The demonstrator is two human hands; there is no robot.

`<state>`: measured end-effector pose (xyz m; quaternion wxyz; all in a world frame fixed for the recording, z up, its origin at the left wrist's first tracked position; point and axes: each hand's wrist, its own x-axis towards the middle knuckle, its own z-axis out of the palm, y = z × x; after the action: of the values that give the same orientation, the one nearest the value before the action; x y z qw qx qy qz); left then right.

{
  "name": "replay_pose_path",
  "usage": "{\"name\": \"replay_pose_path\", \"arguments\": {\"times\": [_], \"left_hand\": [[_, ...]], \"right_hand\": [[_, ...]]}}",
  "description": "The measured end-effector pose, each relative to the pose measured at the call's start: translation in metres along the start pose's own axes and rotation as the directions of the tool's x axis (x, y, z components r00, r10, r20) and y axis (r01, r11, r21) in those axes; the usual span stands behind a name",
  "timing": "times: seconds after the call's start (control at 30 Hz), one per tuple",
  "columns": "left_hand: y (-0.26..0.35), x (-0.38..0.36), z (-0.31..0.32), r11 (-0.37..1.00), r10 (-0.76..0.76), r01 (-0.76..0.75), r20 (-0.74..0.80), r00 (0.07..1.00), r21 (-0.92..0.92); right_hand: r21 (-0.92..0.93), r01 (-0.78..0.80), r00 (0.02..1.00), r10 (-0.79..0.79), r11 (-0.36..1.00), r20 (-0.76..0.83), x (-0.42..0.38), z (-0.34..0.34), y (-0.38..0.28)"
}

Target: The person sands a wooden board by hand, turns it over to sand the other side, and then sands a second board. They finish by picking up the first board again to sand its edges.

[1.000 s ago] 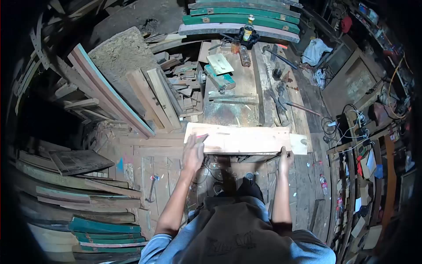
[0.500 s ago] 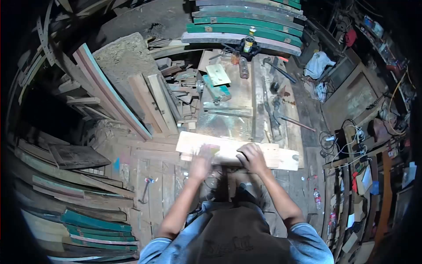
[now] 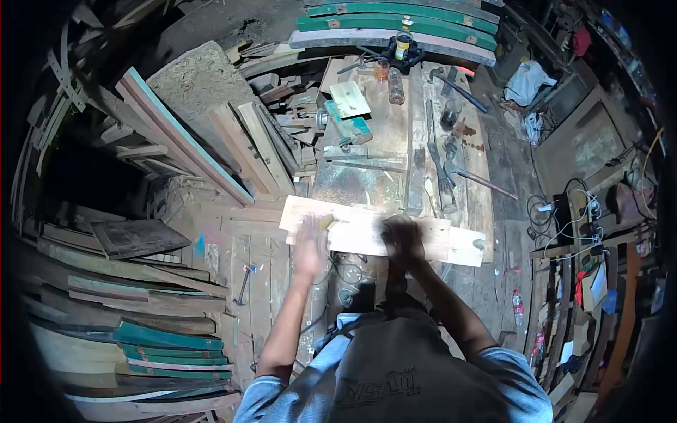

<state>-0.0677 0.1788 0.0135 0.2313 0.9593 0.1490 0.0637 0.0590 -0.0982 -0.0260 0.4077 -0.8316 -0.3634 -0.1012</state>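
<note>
A pale wooden board (image 3: 356, 229) lies across the near end of the workbench, on top of another pale board (image 3: 465, 245) that sticks out to the right. Over its left part is my left hand (image 3: 310, 243), blurred, closed on a small yellowish item (image 3: 326, 221) that looks like a block or pad. My right hand (image 3: 403, 240) rests on the middle of the board, in shadow and blurred, so its fingers are hard to make out.
A hammer (image 3: 483, 183), bottles and a glass stand or lie on the bench (image 3: 367, 187). A green tool (image 3: 347, 128) sits at its left. Stacked planks (image 3: 169, 331) fill the left side; cables (image 3: 578, 204) hang at the right.
My left hand has moved slightly left and up along the board. My right hand has shifted a little left. The whole view has tilted slightly.
</note>
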Motion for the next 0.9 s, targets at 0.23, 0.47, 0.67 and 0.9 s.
{"name": "replay_pose_path", "arguments": {"times": [0.23,0.47,0.67,0.9], "left_hand": [[0.064,-0.009,0.053,0.972,-0.041,0.060,-0.088,0.995,0.229],[0.159,-0.047,0.087,0.995,0.097,-0.097,0.085,0.992,-0.002],[0.112,-0.052,0.059,0.990,0.140,-0.136,0.128,0.982,-0.039],[0.113,-0.066,0.075,0.994,-0.093,0.088,-0.070,0.993,-0.068]], "right_hand": [[-0.084,0.000,0.999,-0.004,0.996,-0.050,0.010,-0.007,-0.013],[0.144,-0.153,0.988,0.151,0.978,0.027,0.005,-0.012,0.004],[0.188,0.039,0.998,-0.048,0.981,0.045,0.022,-0.031,-0.010],[0.244,0.208,0.919,-0.275,0.947,0.283,0.018,-0.043,-0.009]]}}
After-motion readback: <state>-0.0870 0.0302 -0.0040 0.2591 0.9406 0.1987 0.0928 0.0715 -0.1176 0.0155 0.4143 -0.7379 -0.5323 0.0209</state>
